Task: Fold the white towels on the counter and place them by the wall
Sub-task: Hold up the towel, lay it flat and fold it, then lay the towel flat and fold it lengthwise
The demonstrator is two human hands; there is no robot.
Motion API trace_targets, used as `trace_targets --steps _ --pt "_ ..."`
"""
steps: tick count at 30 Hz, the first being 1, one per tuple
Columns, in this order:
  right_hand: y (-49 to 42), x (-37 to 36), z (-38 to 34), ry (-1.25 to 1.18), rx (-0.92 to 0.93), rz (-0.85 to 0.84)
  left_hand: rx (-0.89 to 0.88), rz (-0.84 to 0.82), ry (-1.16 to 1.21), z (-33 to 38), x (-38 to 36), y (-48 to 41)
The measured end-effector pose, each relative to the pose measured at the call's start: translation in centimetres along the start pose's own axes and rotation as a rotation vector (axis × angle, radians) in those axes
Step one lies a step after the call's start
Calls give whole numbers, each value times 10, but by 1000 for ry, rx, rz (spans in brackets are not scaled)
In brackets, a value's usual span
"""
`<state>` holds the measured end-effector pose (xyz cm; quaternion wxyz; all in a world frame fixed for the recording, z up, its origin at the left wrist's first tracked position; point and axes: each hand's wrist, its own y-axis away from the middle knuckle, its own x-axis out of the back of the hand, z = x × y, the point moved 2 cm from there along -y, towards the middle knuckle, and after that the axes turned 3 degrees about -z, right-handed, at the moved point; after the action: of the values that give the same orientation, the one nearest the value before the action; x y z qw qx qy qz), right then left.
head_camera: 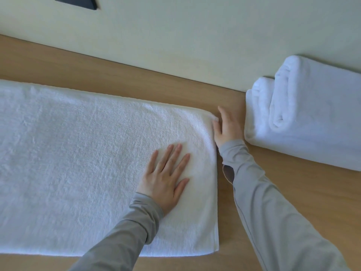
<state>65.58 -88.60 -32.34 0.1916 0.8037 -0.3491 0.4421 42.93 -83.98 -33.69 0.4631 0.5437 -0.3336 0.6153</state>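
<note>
place: home or hotel room, cannot tell which | counter (322, 202): light wood, meets plain pale wall (195, 45) at 12 | folded white towels (312, 118) at 2 | dark fixture (78, 1) at 11

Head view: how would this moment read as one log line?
left hand flat on spread towel | right hand at its far right corner | folded towels against wall

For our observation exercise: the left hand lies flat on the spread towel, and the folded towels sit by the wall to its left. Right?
Wrong side. In the head view the folded towels sit by the wall to the right of the left hand, which lies flat on the spread towel.
</note>
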Motion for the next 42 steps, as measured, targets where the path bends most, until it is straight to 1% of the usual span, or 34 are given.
trace_targets --steps 2,3,7,9,11,13,15,18,20,22,23,24,25,26,27,28,29,32,33,36,39,40,42 --pt "0 5 2 60 3 128 4 -2 2 0 1 -1" --pt "-1 7 3 59 3 139 5 -1 6 0 1 -1" --pt "-12 5 6 -55 -138 53 6 2 18 0 2 0" --pt "-14 2 3 -127 -196 59 7 4 23 0 2 0" --pt "-17 4 2 -135 -210 92 9 6 24 0 2 0" --pt "-21 7 1 -60 -183 85 10 4 20 0 2 0" --pt "-25 7 1 76 -130 38 10 3 20 0 1 0" --pt "-26 2 -2 208 -134 -32 9 4 24 0 1 0" --pt "-22 2 -8 271 -127 -14 10 6 29 1 1 0" --pt "-14 3 -22 309 -7 99 11 7 27 1 1 0" --pt "-8 1 -33 275 101 134 12 11 29 0 0 0" --pt "-2 -4 -44 239 235 115 12 16 34 0 0 1" --pt "6 -11 -53 241 382 31 10 18 36 0 0 1" --pt "13 -20 -56 280 501 -87 9 22 36 0 0 1" --pt "18 -26 -53 334 553 -203 8 28 32 0 0 0" --pt "17 -28 -45 380 527 -287 8 35 29 0 0 0" --pt "13 -26 -33 408 445 -323 10 38 30 0 -1 0" --pt "-1 -13 -7 452 140 -324 13 40 35 -1 -3 0" --pt "-2 -7 -5 451 106 -318 8 40 32 -1 -3 1" --pt "7 8 -10 342 144 -283 4 32 38 0 0 2" --pt "17 20 -11 257 115 -309 10 20 68 2 9 3" --pt "18 23 -11 231 82 -335 20 37 120 3 12 5" --pt "13 25 -9 176 19 -385 100 133 325 6 21 9"
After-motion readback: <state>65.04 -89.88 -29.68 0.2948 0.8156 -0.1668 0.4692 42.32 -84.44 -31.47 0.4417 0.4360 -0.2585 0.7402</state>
